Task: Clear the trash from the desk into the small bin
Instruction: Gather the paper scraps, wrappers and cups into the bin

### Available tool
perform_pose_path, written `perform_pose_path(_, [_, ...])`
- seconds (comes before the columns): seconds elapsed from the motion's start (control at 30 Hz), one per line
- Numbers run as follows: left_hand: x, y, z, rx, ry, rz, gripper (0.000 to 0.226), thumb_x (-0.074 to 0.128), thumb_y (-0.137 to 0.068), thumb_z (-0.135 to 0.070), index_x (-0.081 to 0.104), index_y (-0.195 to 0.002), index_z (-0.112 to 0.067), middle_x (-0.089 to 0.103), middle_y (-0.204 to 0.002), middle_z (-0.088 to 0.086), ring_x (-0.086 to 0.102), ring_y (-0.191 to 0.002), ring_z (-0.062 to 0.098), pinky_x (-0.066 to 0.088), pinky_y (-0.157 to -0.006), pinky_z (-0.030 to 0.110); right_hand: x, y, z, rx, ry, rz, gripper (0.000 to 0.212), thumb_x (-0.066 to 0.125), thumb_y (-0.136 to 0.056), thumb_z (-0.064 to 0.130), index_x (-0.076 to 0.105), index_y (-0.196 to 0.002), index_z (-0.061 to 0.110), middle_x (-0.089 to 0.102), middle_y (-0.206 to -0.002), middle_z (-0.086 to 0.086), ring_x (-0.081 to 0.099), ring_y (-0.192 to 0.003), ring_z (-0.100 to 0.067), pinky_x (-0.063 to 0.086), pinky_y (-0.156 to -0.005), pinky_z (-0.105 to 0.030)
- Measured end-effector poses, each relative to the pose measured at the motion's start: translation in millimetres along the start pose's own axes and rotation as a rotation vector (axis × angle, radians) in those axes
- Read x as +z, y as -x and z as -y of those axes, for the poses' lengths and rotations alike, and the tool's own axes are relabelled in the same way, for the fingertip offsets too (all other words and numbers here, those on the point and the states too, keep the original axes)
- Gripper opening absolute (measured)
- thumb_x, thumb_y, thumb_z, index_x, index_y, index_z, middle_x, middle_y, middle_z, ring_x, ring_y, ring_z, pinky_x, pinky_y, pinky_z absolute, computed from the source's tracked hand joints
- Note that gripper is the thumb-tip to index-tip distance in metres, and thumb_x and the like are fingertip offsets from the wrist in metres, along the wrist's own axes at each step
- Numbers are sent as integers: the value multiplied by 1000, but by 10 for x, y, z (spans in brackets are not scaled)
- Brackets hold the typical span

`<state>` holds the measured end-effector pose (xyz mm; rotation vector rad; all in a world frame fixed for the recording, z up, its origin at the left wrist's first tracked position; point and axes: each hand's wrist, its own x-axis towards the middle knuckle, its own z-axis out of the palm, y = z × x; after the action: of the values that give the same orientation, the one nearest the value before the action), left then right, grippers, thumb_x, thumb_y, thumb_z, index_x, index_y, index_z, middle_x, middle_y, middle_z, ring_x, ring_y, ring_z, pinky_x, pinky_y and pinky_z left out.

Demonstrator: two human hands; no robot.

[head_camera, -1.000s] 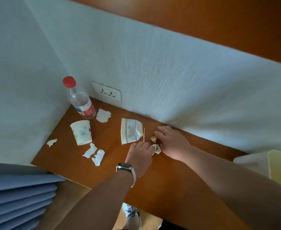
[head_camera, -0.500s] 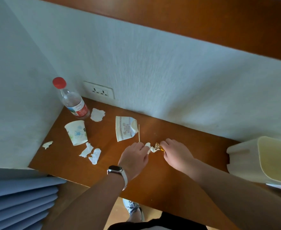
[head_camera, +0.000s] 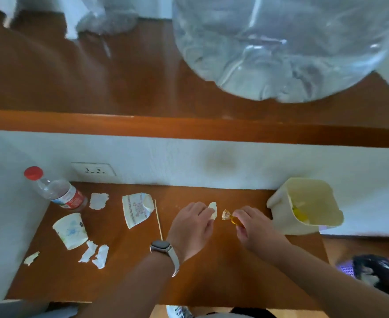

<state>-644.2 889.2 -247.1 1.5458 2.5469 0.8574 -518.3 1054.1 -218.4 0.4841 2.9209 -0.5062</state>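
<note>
Right hand [head_camera: 255, 226] pinched a gold candy wrapper [head_camera: 228, 216] between thumb and fingers, just beside the small bin [head_camera: 280, 216], which stood at the right end of the worktop [head_camera: 211, 276] against the wall. Left hand [head_camera: 192, 223], a watch [head_camera: 163, 246] on its wrist, held a white paper scrap [head_camera: 213, 210] at its fingertips. Further left lay a thin stick [head_camera: 158, 220], a flattened paper cup [head_camera: 137, 208], another paper cup [head_camera: 70, 230], torn paper bits [head_camera: 94, 253] and a red-capped bottle [head_camera: 58, 191].
</note>
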Motion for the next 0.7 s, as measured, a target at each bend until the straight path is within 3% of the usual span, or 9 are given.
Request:
perform_pose_path(0.27, [228,-745,-961,145,43,55,23,57,-93,-30,67,-113,-21,66,-106,-7,58,-97,10,46,-85,22,-595,476,-809,160,-55,-189,25,49,-96,24,52,-121,22,53,-118,5,50,-107,-14,45,-86,-28])
perform_pose_path(0.43, [512,-1096,-1412,227,39,94,25,56,-89,-29,69,-107,-16,67,-100,-1,62,-90,17,55,-78,35,-750,760,-1330,231,-65,-262,27,52,-93,24,53,-120,21,54,-111,3,53,-100,-17,50,-80,-29])
perform_pose_path(0.7, [811,-1396,-1873,222,-114,152,23,57,-91,-29,69,-109,-22,68,-102,-5,61,-90,18,50,-76,33,-835,733,-1903,230,-153,-327,24,56,-89,18,58,-113,14,57,-106,-4,53,-99,-21,45,-82,-29])
